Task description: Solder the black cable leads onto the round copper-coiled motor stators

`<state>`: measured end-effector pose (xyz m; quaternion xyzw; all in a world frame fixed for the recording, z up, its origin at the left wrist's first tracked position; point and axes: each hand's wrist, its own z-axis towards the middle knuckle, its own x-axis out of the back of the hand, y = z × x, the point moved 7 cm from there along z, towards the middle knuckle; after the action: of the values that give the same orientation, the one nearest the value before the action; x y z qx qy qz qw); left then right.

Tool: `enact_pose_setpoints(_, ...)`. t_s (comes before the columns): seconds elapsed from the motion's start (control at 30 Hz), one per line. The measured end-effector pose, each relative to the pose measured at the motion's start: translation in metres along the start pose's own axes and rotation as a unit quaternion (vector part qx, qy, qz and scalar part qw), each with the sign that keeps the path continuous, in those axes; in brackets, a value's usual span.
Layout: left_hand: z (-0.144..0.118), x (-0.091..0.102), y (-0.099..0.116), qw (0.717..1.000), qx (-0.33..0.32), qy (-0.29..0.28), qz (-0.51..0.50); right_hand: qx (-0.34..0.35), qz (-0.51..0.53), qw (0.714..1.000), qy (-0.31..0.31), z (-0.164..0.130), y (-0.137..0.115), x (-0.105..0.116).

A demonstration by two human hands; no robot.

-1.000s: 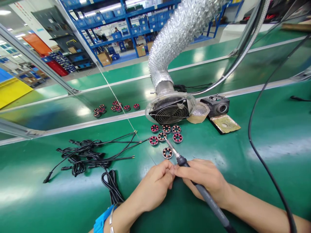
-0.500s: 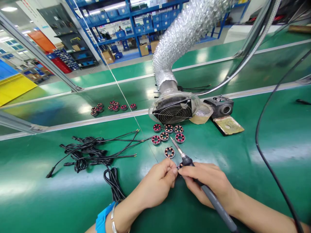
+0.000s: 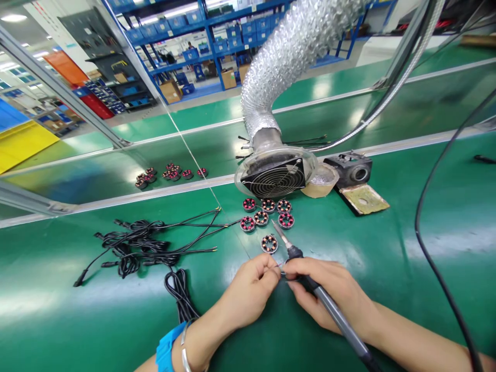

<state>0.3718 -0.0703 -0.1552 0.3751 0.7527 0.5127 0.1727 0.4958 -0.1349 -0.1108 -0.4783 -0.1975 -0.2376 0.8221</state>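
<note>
Green desk (image 3: 77, 330), items listed from left: yellow panel (image 3: 27, 144), one, at the far edge of view; black cables (image 3: 145, 248), a tangled heap, bare ends pointing right; spare coils (image 3: 172, 172), a loose group beyond the metal rail; looped cable (image 3: 180, 292), one, lying nearer than the heap; blue band (image 3: 166, 349) and silver bracelet (image 3: 184, 346), worn at the left wrist; left hand (image 3: 251, 292), thumb and fingertips pinched together on a thin wire (image 3: 278, 265); near coils (image 3: 261, 218), six, red or copper wound, clustered before the fan; single coil (image 3: 269, 244), copper wound, just beyond the left fingertips; fan (image 3: 275, 178), black with a wire guard, under a foil hose (image 3: 267, 88); small ring (image 3: 283, 273), between the hands at the fingertips, mostly hidden, its exact hold impossible to tell; right hand (image 3: 335, 297), closed round a soldering iron (image 3: 336, 314), tip pointing up and left, near the coils and apart from them; bowl (image 3: 321, 183), tan-sided; dark stand (image 3: 351, 168); yellowish sponge (image 3: 364, 199), in front of the stand; black cord (image 3: 417, 227), hanging in a long curve
</note>
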Motion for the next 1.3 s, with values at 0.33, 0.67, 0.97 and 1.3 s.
enact_pose_setpoints(0.33, 0.001, 0.001, -0.001, 0.999, 0.0, 0.036, 0.029, -0.055, 0.028, 0.997, 0.036, 0.006, 0.006, 0.004)
enact_pose_setpoints(0.67, 0.001, 0.0, 0.0, 0.998, -0.001, 0.041, 0.039, -0.037, 0.0, 0.997, 0.072, -0.003, -0.006, 0.047)
enact_pose_setpoints(0.97, 0.001, 0.0, -0.002, 0.998, 0.003, 0.044, 0.039, -0.051, 0.038, 0.995, 0.083, -0.009, -0.016, 0.06)
enact_pose_setpoints(1.3, 0.0, 0.0, 0.003, 0.997, 0.0, 0.046, 0.056, -0.067, 0.049, 0.993, 0.084, -0.008, -0.017, 0.056)
